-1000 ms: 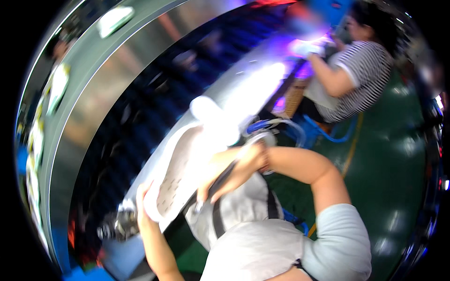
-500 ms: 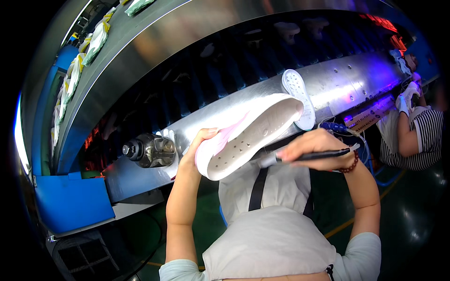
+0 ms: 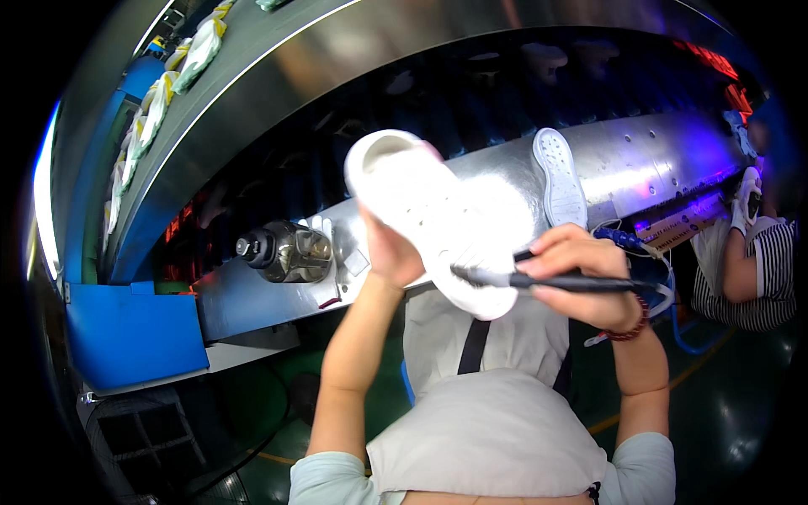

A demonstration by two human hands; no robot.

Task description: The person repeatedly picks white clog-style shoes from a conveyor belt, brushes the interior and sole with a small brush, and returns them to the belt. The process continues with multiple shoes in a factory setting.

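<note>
A white shoe (image 3: 421, 202), brightly lit, is tilted above the bench edge with its outer surface showing and a rounded opening at its upper-left end. My left hand (image 3: 390, 252) is closed on its lower-left side; most of the fingers are hidden beneath it. A brush with a black handle (image 3: 581, 284) is gripped in my right hand (image 3: 576, 273). Its dark tip lies against or just over the lower-right part of the shoe; contact cannot be told for certain. Behind my right hand, a white perforated shoe sole (image 3: 560, 181) lies on the metal bench (image 3: 619, 160).
A dark see-through bottle (image 3: 295, 251) with a black cap stands on the bench at left. Beyond the bench is a dark rack (image 3: 438, 109) of shoes. A blue box (image 3: 135, 332) borders the left. At far right, a co-worker (image 3: 745, 261) in a striped garment holds a white shoe.
My left hand has turned the shoe from showing its inside to showing its outside, with one end raised. My right hand has brought the brush tip onto or close to the shoe.
</note>
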